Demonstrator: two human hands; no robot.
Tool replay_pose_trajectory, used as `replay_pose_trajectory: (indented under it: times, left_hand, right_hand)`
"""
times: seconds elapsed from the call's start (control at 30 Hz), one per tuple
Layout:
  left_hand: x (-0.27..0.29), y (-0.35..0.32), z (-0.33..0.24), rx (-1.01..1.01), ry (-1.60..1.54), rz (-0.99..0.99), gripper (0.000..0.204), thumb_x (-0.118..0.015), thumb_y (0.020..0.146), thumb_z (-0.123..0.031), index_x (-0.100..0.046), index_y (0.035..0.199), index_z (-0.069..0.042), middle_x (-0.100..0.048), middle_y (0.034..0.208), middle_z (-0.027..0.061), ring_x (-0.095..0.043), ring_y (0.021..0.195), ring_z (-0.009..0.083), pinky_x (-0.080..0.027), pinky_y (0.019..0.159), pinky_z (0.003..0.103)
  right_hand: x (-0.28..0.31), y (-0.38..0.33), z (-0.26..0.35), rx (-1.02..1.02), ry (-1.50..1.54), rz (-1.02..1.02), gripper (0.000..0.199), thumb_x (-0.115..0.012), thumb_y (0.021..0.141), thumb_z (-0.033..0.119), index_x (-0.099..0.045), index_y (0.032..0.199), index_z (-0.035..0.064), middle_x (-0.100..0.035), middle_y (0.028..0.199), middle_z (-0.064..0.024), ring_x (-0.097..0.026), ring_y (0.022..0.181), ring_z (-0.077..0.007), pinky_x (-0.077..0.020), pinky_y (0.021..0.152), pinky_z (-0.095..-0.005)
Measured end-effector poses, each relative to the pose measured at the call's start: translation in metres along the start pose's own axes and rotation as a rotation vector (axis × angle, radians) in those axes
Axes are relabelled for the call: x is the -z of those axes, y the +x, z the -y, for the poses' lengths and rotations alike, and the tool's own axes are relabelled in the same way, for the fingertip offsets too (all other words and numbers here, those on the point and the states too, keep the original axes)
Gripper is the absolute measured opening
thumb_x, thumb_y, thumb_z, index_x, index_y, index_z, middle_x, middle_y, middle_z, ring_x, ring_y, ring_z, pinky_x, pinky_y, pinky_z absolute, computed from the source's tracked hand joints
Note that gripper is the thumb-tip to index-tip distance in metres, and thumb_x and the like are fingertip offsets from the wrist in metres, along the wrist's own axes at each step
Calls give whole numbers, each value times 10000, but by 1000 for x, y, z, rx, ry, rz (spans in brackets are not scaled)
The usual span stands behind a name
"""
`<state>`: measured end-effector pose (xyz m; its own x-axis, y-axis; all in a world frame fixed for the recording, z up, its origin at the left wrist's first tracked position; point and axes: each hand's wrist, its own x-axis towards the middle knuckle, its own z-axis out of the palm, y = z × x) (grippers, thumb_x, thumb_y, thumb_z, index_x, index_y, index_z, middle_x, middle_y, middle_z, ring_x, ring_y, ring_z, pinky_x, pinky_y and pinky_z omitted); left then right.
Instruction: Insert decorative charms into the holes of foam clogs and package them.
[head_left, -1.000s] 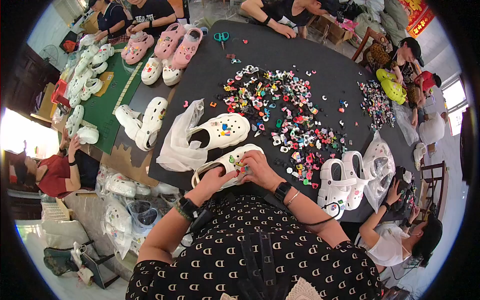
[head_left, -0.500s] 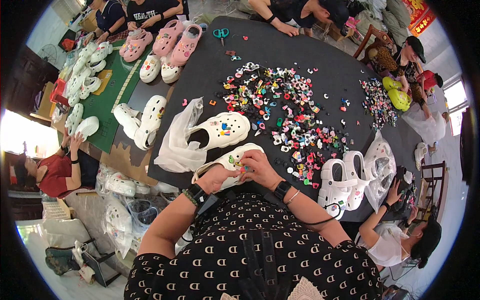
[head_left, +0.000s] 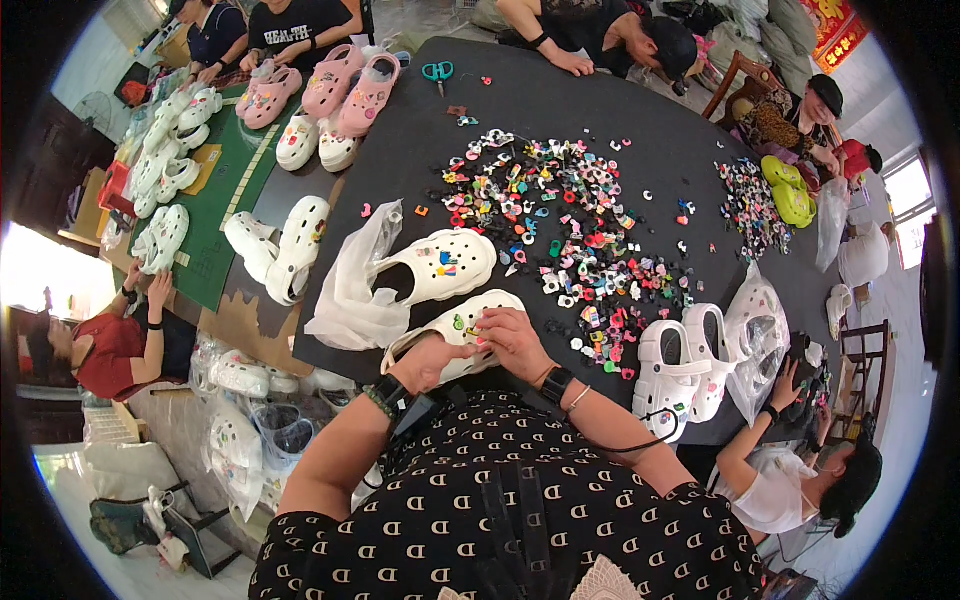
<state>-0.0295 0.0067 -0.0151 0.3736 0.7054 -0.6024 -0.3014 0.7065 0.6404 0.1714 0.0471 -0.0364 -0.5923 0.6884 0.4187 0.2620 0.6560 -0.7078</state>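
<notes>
At the table's near edge lies a white clog [head_left: 492, 306] with a green charm and other small charms on its holed toe. My left hand [head_left: 428, 362] is closed on the clog's near side, its thumb reaching along the toe. Over the toe my right hand [head_left: 512, 340] bends its fingers in a pinch, with a bit of a small yellowish shoe charm [head_left: 472, 334] showing by the fingertips; the rest of it is hidden. Just beyond lies a second white clog [head_left: 455, 262] with a few colourful charms, next to a crumpled clear plastic bag [head_left: 350, 295].
Loose shoe charms [head_left: 560, 200] spread across the black tabletop [head_left: 395, 150]. White clogs [head_left: 668, 365] stand to my right beside a bagged clog [head_left: 757, 335]. Teal scissors [head_left: 438, 72] lie far off. Pink clogs [head_left: 368, 95] and white clogs [head_left: 300, 245] stand left. Several co-workers sit around.
My right hand has shifted slightly, its fingers drawn closer over the toe. At the left a co-worker's white clogs are now together. At the far right a co-worker has raised a plastic bag.
</notes>
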Motion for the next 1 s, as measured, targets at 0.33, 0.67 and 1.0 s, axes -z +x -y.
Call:
replay_pose_trajectory:
  times: [0.33,0.67,1.0]
  left_hand:
    - [-5,0,7,-107,75,-46,468,-669,822,-4,-534,1269,-41,-622,1186,36,-586,1070,151,-451,918,293]
    - [-11,-12,-7,80,-480,-50,349,-570,927,-111,-520,1241,33,-639,1159,136,-643,1023,243,-518,917,353]
    - [-8,-10,-3,21,-486,52,345,-519,968,-196,-511,1244,11,-632,1131,125,-639,1007,233,-518,904,364]
  right_hand:
    - [-7,20,-7,-511,437,-272,94,-657,821,9,-682,910,27,-695,885,-77,-660,780,-152,-516,698,-267]
    - [68,-19,-39,-480,-76,-302,201,-709,795,72,-638,981,44,-644,938,-72,-601,891,-204,-471,812,-329]
    - [28,31,23,-74,-171,208,552,-842,553,201,-605,1050,159,-532,1144,-37,-444,1174,-265,-325,970,-433]
